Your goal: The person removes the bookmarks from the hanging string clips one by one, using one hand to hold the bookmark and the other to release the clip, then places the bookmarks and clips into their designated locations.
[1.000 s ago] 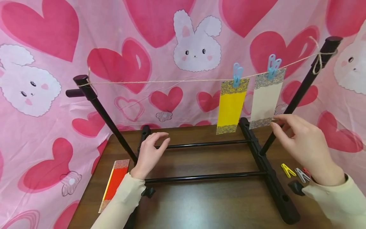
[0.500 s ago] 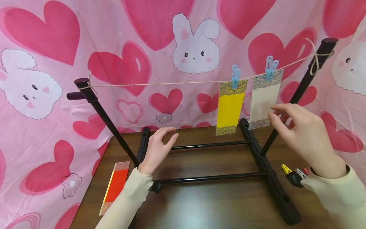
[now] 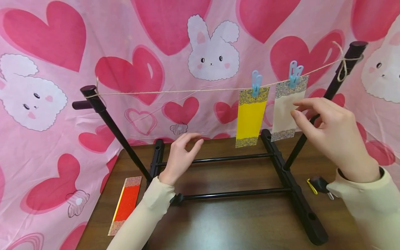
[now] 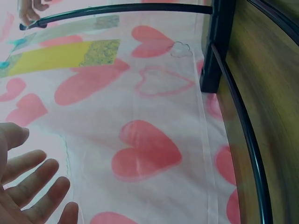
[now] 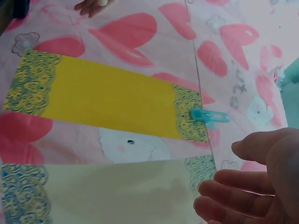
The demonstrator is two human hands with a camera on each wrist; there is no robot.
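**Head view: right hand rising along the cream strip**

Head view is showing the right hand raised beside the cream paper strip, fingers loosely curved and holding nothing, fingertips just at the strip's right edge. A second ago this hand was down at the strip's lower patterned end; it is now sitting level with the strip's middle, nearer the blue clip above it on the string.

The left hand is hovering relaxed and empty over the stand's rear bar, having drifted slightly rightward.

Left of the right hand, the yellow strip is hanging from its own clip. A red strip is lying on the counter, left of the left forearm.

Judgement: attention appears to be shifting upward to the clipped end.
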